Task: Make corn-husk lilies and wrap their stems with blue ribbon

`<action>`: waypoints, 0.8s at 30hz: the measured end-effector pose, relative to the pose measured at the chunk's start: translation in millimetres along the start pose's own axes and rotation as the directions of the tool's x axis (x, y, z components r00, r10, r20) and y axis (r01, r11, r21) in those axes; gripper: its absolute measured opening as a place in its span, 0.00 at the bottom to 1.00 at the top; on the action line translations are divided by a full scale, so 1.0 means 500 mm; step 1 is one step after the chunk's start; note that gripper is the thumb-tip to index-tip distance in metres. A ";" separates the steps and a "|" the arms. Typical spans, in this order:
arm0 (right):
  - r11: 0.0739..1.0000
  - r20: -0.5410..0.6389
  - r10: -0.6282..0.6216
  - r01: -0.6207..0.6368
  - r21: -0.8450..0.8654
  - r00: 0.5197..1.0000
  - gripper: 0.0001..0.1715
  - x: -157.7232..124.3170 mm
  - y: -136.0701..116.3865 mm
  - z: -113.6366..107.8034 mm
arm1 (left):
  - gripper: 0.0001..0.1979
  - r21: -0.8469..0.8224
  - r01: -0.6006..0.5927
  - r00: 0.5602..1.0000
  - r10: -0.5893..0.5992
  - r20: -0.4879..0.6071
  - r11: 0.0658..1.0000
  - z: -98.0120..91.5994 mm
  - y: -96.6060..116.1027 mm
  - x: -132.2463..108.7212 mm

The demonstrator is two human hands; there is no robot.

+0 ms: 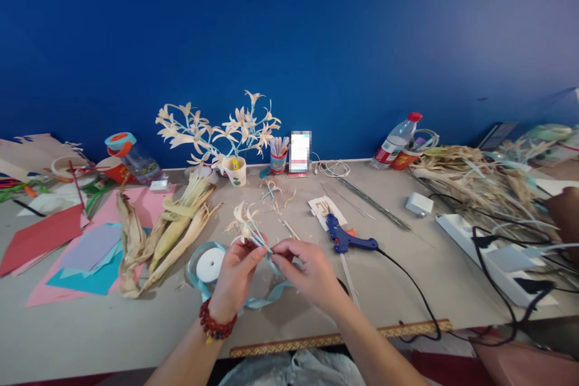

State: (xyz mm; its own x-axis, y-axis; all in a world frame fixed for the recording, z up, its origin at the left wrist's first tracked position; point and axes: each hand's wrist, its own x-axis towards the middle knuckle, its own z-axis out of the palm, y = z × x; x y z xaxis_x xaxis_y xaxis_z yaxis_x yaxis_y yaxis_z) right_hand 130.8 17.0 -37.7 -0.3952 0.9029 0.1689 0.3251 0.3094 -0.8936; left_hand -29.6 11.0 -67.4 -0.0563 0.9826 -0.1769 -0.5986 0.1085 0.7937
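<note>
My left hand [234, 274], with a red bead bracelet at the wrist, pinches the stems of a small bunch of pale husk flowers [245, 222]. The blossoms point up and away from me. Close beside it, my right hand [312, 268] has thumb and fingers closed at the blue-wrapped stem ends, touching light blue ribbon there; exactly what lies between its fingertips is partly hidden. Loose light blue ribbon [266, 300] curls over the table below both hands. Its white spool [209, 265] lies flat at the left.
A blue glue gun [350, 238] lies right, its cord trailing to a power strip [484, 259]. Corn husks [174, 232] and coloured paper [85, 280] lie left. Behind stand a paper cup [236, 174] of husk flowers, a phone [298, 154] and a tilted bottle [395, 142]. Another person's hand [565, 214] shows far right.
</note>
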 end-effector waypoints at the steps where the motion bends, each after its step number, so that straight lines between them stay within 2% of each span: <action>1: 1.000 -0.015 -0.019 0.018 -0.021 1.000 0.05 0.000 0.001 0.001 | 0.10 0.005 0.001 1.000 -0.001 0.006 1.000 0.000 0.000 -0.001; 9: 0.971 -0.064 -0.145 0.130 -0.200 0.987 0.07 0.001 0.012 0.004 | 0.11 0.038 0.033 0.999 -0.033 0.005 0.999 -0.006 0.000 0.005; 14: 0.960 -0.059 -0.146 0.127 -0.250 0.988 0.08 0.003 0.011 0.005 | 0.10 0.101 0.042 0.999 -0.040 -0.013 0.994 -0.008 0.001 0.008; 16: 0.976 -0.036 -0.098 0.089 -0.198 0.995 0.08 0.005 0.011 0.004 | 0.09 0.129 0.024 1.000 -0.021 -0.019 0.991 -0.008 0.001 0.008; 19: 0.999 0.039 0.037 -0.037 0.003 0.999 0.07 0.011 0.017 0.001 | 0.07 0.151 0.003 1.000 0.001 -0.029 0.988 -0.008 0.001 0.007; 22: 0.946 0.159 0.157 -0.194 0.259 0.975 0.08 0.018 0.023 -0.004 | 0.08 0.167 0.007 0.999 0.000 -0.044 0.986 -0.011 -0.001 0.006; 24: 0.899 0.214 0.179 -0.248 0.361 0.960 0.09 0.021 0.023 -0.009 | 0.09 0.182 0.010 0.999 0.000 -0.054 0.983 -0.012 -0.001 0.006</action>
State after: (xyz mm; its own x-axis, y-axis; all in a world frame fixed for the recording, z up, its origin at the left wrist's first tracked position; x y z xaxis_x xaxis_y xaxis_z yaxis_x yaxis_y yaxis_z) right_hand 134.4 31.3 -44.5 -0.5052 0.8586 -0.0871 0.0805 -0.0536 -0.9953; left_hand -34.5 13.2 -71.8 -0.0994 0.9730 -0.2083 -0.4435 0.1440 0.8846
